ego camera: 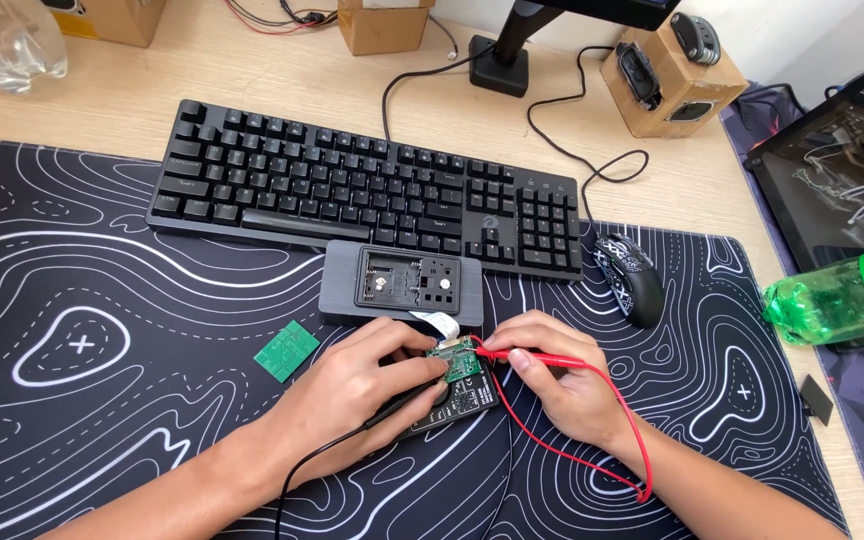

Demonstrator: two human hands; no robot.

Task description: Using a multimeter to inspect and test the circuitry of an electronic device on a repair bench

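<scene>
My left hand [364,380] grips a black test probe [404,404] with its tip on a small green circuit board [460,361]. My right hand [560,375] pinches a red test probe [532,357] whose tip touches the same board from the right. The board sits on a black device [457,408] mostly hidden under my hands. A white ribbon cable [439,321] runs from the board to a grey opened case [402,285] just beyond. The red lead [620,440] loops around my right wrist.
A second green board [287,351] lies left of my left hand on the black patterned desk mat [82,330]. Behind are a black keyboard [352,190], a mouse [630,278], a green bottle [837,300] at right, wooden speakers [667,80] and a monitor stand [502,55].
</scene>
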